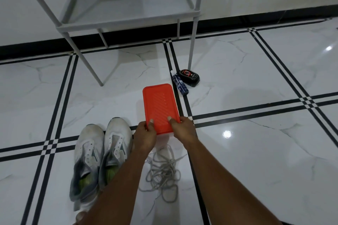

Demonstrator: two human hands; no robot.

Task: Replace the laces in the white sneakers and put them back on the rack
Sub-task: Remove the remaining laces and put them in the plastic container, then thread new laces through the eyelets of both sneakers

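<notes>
Two sneakers [102, 153], one tray [160, 104]

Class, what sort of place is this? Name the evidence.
Probably a home entryway or hallway: glossy marble-look floor tiles, an empty grey shoe rack against the wall, and unlaced white sneakers beside it.

Two sneakers [102, 153], one red tray [160, 104], one rack [128, 12], two bottles [184, 80].

I see bright, even light | two glare spots on glossy floor [256, 151] | soft shadows | wide-angle bending at edges | slight softness
</notes>
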